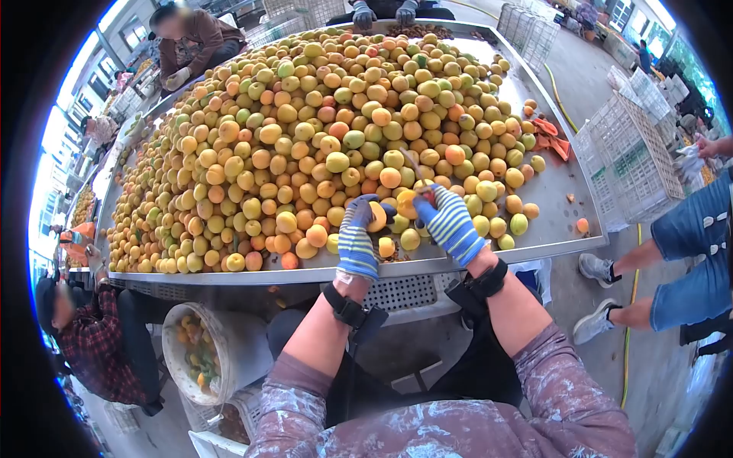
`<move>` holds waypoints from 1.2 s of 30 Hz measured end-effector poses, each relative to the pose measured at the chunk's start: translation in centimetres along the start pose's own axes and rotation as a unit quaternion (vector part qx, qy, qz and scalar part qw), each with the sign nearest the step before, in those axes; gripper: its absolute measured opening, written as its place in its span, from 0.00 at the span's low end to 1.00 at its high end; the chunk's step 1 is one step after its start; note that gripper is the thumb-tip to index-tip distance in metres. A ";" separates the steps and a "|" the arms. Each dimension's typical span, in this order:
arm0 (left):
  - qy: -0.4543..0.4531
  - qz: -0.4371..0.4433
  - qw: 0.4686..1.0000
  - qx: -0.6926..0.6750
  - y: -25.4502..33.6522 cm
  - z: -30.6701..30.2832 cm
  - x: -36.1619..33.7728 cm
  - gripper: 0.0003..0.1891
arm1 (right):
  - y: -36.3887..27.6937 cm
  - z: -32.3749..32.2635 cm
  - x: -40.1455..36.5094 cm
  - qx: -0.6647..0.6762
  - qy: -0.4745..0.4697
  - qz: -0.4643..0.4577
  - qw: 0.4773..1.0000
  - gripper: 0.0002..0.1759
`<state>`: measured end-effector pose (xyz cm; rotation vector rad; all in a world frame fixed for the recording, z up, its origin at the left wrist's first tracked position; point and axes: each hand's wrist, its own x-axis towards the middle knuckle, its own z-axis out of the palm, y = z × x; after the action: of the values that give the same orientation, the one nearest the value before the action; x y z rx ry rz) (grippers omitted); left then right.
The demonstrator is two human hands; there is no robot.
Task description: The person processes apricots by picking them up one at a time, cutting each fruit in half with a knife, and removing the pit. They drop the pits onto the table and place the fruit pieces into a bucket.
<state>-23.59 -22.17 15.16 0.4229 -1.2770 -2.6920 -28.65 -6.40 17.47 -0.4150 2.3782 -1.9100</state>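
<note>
Both hands wear striped blue-and-yellow gloves and meet over the near edge of a heap of apricots (pixel 282 153). My left hand (pixel 357 240) is closed on an apricot half (pixel 377 217), its cut side showing. Close beside it, my right hand (pixel 450 227) is closed around a small knife (pixel 413 162) with its thin blade pointing away from me. A second cut apricot piece (pixel 406 203) is at the right hand's fingertips. The knife's handle is hidden in the glove. Below the hands, another cut apricot piece (pixel 387 247) lies near the table rim.
The metal table (pixel 561 217) has a raised rim. An orange glove (pixel 551 137) lies at its right. A white bucket (pixel 221 336) with fruit scraps stands at lower left, and a perforated crate (pixel 405 291) is under the table edge. Other people sit or stand around; stacked crates (pixel 630 145) stand right.
</note>
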 end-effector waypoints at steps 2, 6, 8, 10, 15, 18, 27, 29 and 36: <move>0.040 -0.019 0.997 -0.070 -0.2 0.1 0.2 0.15 | 0.2 1.0 -1.1 -0.106 -0.011 -0.045 0.993 0.15; 0.038 -0.046 0.987 -0.149 -1.0 -0.8 0.8 0.17 | 0.9 2.9 -2.1 -0.217 -0.093 -0.062 0.970 0.18; 0.066 -0.078 0.981 -0.165 -0.7 -0.6 0.7 0.20 | 0.4 3.3 -2.3 -0.222 -0.085 -0.064 0.969 0.18; 0.109 -0.069 0.979 -0.160 -1.2 -0.7 1.4 0.21 | -0.8 3.0 -2.0 -0.126 -0.044 -0.023 0.991 0.17; -0.022 -0.112 0.992 -0.056 -0.4 0.5 0.1 0.32 | -2.5 1.6 0.1 0.305 0.015 0.101 0.947 0.14; 0.001 -0.072 0.995 0.071 -1.8 1.7 -0.4 0.38 | -3.6 0.8 0.6 0.471 0.023 0.054 0.880 0.14; -0.057 -0.066 0.976 0.200 -1.9 3.2 -1.5 0.37 | -4.1 0.4 1.2 0.456 0.085 -0.010 0.886 0.20; -0.074 -0.049 0.975 0.206 -2.0 3.1 -1.4 0.38 | -4.2 0.4 1.0 0.449 0.098 -0.007 0.888 0.20; -0.060 -0.054 0.975 0.208 -2.7 3.4 -1.6 0.36 | -3.7 1.0 0.9 0.422 0.140 -0.017 0.895 0.17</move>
<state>-23.07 -17.59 15.39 0.3853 -1.9151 -2.5580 -28.72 -8.25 20.92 -0.1072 1.3866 -2.8919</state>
